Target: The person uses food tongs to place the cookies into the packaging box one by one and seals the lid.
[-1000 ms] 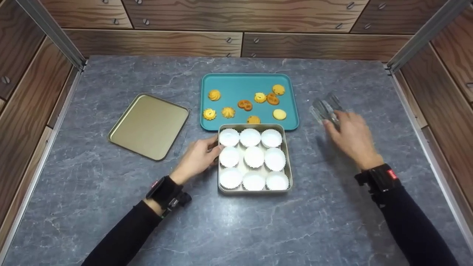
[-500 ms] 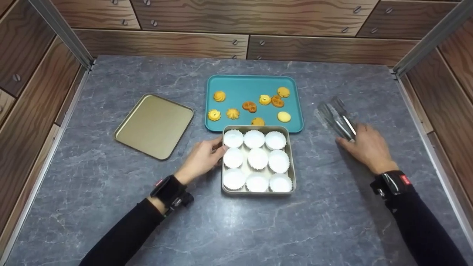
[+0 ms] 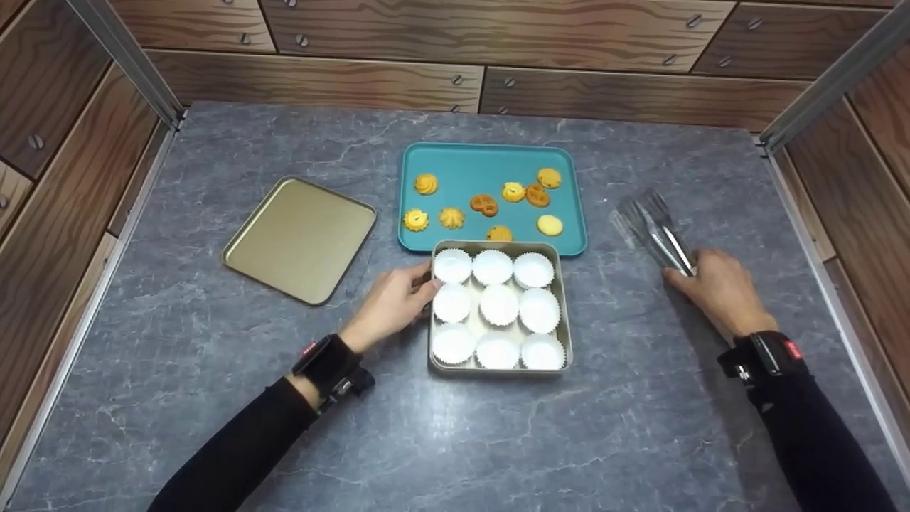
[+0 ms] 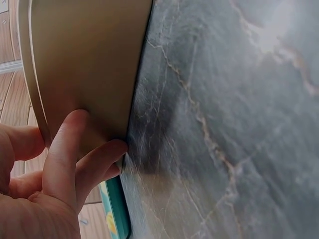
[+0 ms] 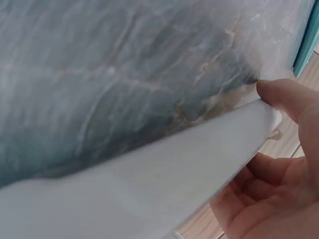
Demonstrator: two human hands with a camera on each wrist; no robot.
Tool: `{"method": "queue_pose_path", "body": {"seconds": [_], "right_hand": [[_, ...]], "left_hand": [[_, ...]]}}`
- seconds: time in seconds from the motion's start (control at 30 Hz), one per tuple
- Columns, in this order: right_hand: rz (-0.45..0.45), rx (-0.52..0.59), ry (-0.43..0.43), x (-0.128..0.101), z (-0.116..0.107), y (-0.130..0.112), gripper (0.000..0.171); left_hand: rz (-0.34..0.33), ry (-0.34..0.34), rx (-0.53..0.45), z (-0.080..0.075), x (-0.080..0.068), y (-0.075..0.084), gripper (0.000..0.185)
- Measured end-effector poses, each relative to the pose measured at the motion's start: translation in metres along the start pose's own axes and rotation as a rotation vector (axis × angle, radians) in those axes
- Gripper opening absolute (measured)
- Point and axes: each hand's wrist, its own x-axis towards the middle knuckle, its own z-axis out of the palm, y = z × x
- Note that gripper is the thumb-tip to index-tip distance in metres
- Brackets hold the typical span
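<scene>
A square metal tin (image 3: pixel 566 320) holds several white paper cups (image 3: pixel 499 306) in rows. My left hand (image 3: pixel 387 304) is at its left side. In the left wrist view, my fingers (image 4: pixel 62 154) rest against the tin's outer wall (image 4: pixel 89 59). On the right, my right hand (image 3: pixel 729 291) holds metal tongs (image 3: pixel 657 231) with clear tips, thumb on one side and fingers on the other. The tongs lie slanted, tips pointing away. In the right wrist view, a long pale surface (image 5: pixel 149 174) runs in front of the thumb and curled fingers.
Behind the tin, a teal tray (image 3: pixel 455 160) carries several biscuits (image 3: pixel 451 217) and small pretzels (image 3: pixel 484 205); the tin overlaps its near edge. A gold-coloured lid (image 3: pixel 302 242) lies at the left. Wood-patterned walls (image 3: pixel 370 82) bound the grey marbled table (image 3: pixel 398 441).
My right hand has slid back along the tongs, towards me and to the right, exposing more of their arms. My left hand stays at the tin. The head view shifts slightly.
</scene>
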Motion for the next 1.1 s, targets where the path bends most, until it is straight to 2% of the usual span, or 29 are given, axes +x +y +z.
{"method": "queue_pose_path", "body": {"seconds": [0.23, 0.37, 0.53, 0.83, 0.97, 1.1], "right_hand": [[-0.01, 0.047, 0.073, -0.003, -0.008, -0.01, 0.048], [-0.038, 0.062, 0.106, -0.002, -0.013, -0.027, 0.06], [-0.094, 0.066, 0.161, 0.003, -0.013, -0.054, 0.062], [-0.215, 0.027, 0.119, 0.021, -0.004, -0.104, 0.055], [-0.256, -0.026, 0.1, 0.031, 0.0, -0.118, 0.05], [-0.263, -0.06, 0.083, 0.04, 0.001, -0.128, 0.052]], "left_hand": [[0.0, 0.032, 0.038, 0.0, 0.001, 0.001, 0.058], [-0.02, 0.029, 0.014, -0.001, 0.0, 0.002, 0.058], [-0.028, 0.022, -0.007, 0.0, 0.0, 0.002, 0.058], [-0.03, 0.02, -0.031, 0.001, 0.001, 0.001, 0.06], [-0.032, 0.015, -0.035, 0.002, 0.001, -0.001, 0.06], [-0.031, 0.02, -0.027, 0.002, 0.002, -0.001, 0.06]]}}
